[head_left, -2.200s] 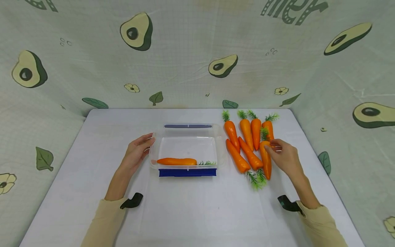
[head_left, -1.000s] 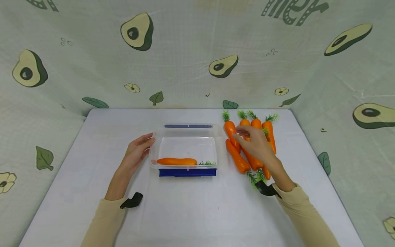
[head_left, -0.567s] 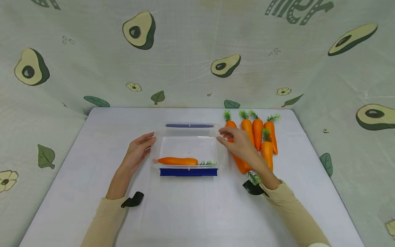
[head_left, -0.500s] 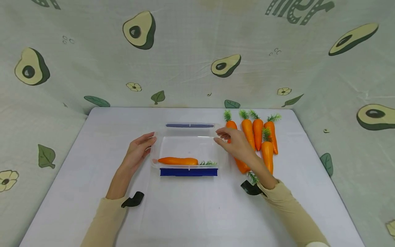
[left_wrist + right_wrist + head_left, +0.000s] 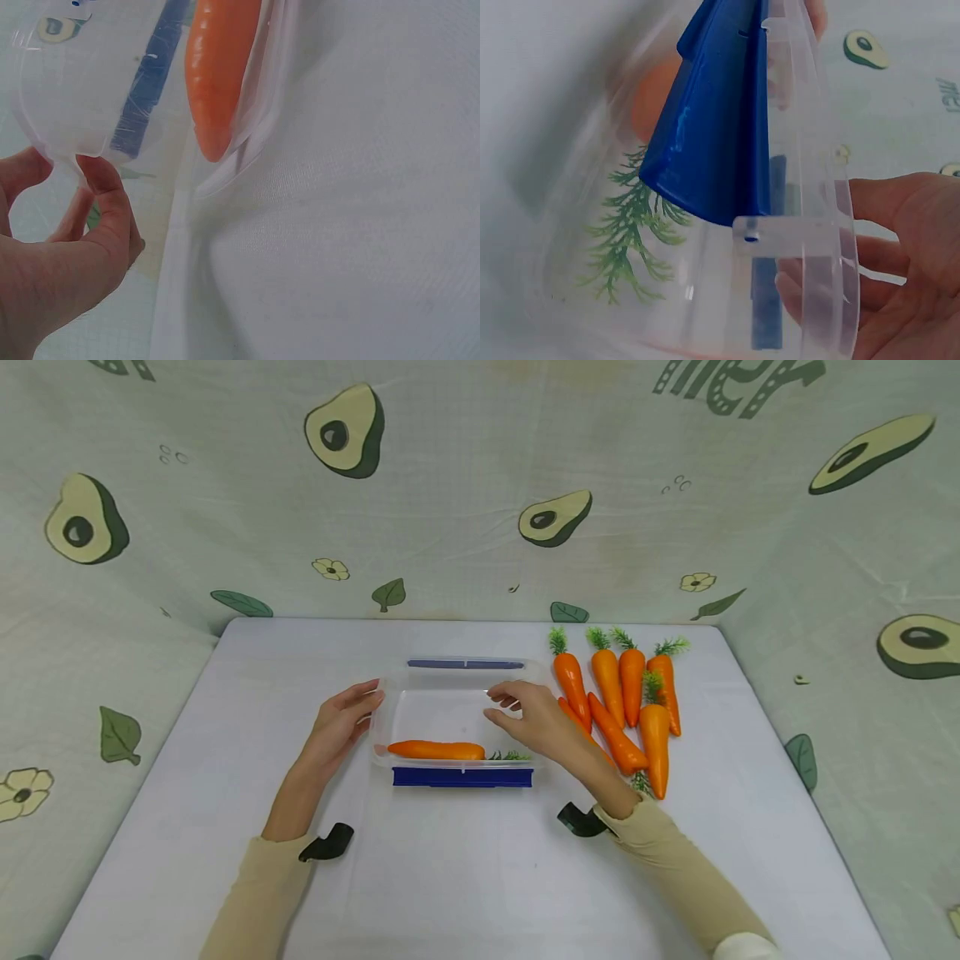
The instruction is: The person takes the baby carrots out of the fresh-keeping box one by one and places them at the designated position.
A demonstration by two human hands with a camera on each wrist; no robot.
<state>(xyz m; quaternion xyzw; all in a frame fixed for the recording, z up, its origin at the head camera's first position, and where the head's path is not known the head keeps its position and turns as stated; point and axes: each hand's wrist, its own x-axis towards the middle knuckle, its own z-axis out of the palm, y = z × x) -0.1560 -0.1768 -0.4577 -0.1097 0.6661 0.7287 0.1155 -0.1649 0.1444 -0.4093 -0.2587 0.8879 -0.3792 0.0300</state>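
A clear plastic food container (image 5: 380, 727) with blue clips stands mid-table. Inside it, along the near wall, lies one orange carrot (image 5: 437, 750) with a green frilly top. My left hand (image 5: 339, 731) pinches the container's left rim between thumb and fingers, as the left wrist view also shows. Over the right part of the container is my right hand (image 5: 534, 720), fingers loosely bent and thumb apart, with nothing visible between them. In the right wrist view some fingers of that hand (image 5: 922, 262) appear through the clear wall. Whether they touch it, I cannot tell.
Several more carrots lie right of the container, one of them a long carrot (image 5: 655, 747) at the near right. Two carrots near my right forearm are partly covered by it. The white table (image 5: 465, 877) meets a printed cloth backdrop (image 5: 450, 510) behind and at the sides.
My right hand has left the carrots on the right and travelled left to above the container, carrying nothing visible. The left hand keeps its hold on the rim. The head view has shifted slightly.
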